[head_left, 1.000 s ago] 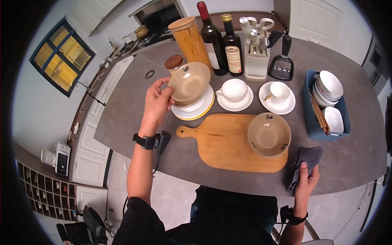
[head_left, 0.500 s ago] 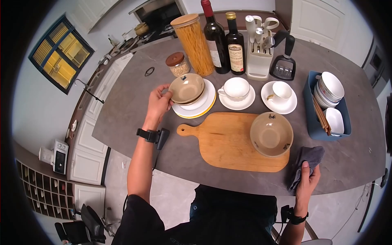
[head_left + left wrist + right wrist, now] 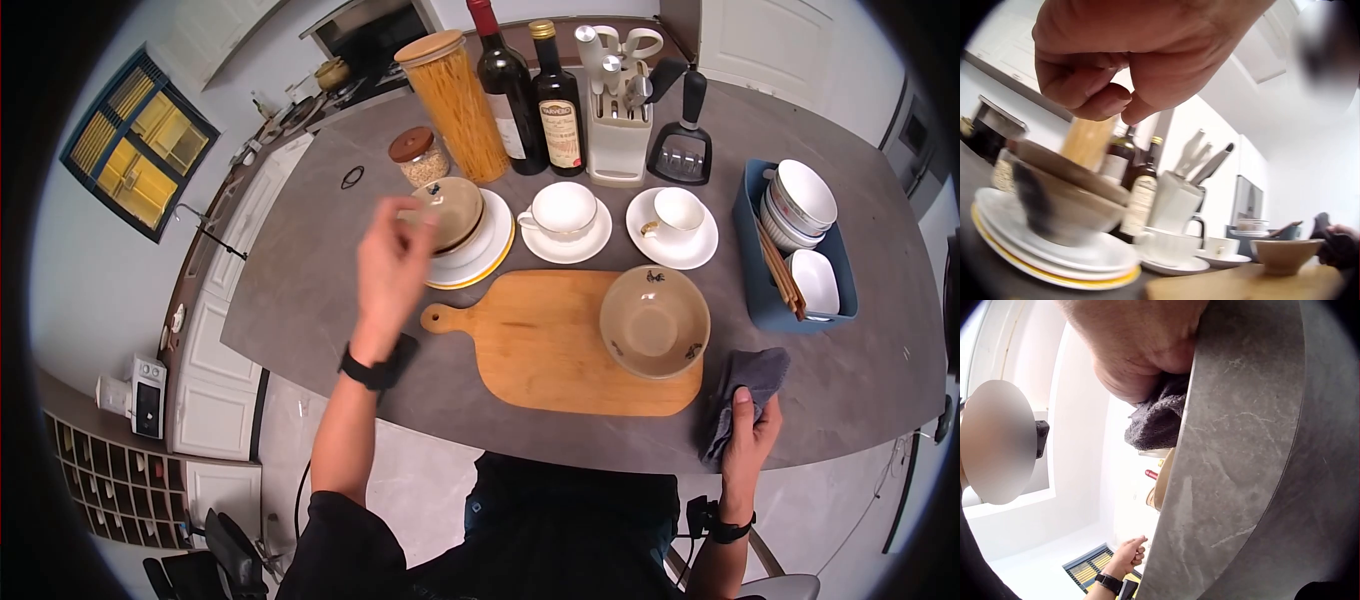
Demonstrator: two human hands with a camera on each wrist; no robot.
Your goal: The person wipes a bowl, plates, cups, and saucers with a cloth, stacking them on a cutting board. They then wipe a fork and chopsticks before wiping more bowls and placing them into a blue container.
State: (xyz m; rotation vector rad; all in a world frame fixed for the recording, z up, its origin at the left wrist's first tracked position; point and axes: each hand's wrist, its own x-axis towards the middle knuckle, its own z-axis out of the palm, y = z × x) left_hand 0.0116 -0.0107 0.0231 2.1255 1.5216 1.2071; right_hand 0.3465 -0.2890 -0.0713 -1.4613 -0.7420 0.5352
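My left hand (image 3: pixel 392 275) is just in front of two stacked brown bowls (image 3: pixel 460 208), fingers loosely curled and holding nothing. In the left wrist view the stacked bowls (image 3: pixel 1079 203) show below the hand, one inside the other. They stand on a pile of plates (image 3: pixel 496 243), white ones above one with a yellow rim. At the table's front right, my right hand (image 3: pixel 752 438) grips a dark grey cloth (image 3: pixel 757 374). Another brown bowl (image 3: pixel 655 322) sits upright on the right end of a wooden cutting board (image 3: pixel 530 350), left of the cloth.
Two white cups (image 3: pixel 563 207) on saucers stand behind the board. Farther back are a spaghetti jar (image 3: pixel 458 110), a small jar (image 3: pixel 420 160), two dark bottles (image 3: pixel 512 110), a knife block (image 3: pixel 617 145) and a spatula (image 3: pixel 682 150). A blue bin (image 3: pixel 760 290) holds bowls and chopsticks.
My left hand lowered a brown bowl into the one on the plates, let go of it and drew back toward me. The right hand keeps its grip on the cloth.
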